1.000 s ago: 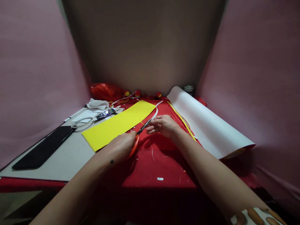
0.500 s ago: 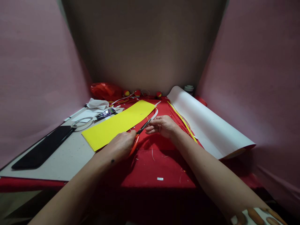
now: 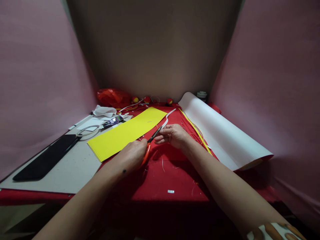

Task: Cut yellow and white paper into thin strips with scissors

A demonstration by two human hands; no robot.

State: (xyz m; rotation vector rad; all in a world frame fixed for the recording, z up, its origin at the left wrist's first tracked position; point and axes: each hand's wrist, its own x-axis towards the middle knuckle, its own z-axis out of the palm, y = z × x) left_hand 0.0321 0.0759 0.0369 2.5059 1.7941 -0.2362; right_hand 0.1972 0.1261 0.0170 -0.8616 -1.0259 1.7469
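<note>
The left hand (image 3: 131, 156) is closed around the orange plastic handles of a pair of scissors (image 3: 150, 144), whose dark blades point up and away to the right, toward the right hand (image 3: 172, 135); the long axis of the scissors runs on that same slant, from the left hand's knuckles to the right hand's fingertips. The right hand pinches a narrow white paper strip (image 3: 166, 119) between thumb and fingers, just at the blade tips; the strip runs away from the hand, curving up and to the right along the same slant. Whether the blades are parted or shut on the strip cannot be told, since they are too thin and dark here. Both hands rest over a red corrugated sheet (image 3: 170, 173) that covers the worktop under and in front of them, with small white scraps scattered on it. Just left of the scissors lies a long yellow corrugated paper sheet (image 3: 125, 133), its long axis slanting from near the left hand up toward the right. To the right of the right hand lies a big roll of white paper (image 3: 220, 133). Well to the left of the left hand lies a flat black oblong object (image 3: 45, 160) on the pale grey worktop (image 3: 72, 173).
</note>
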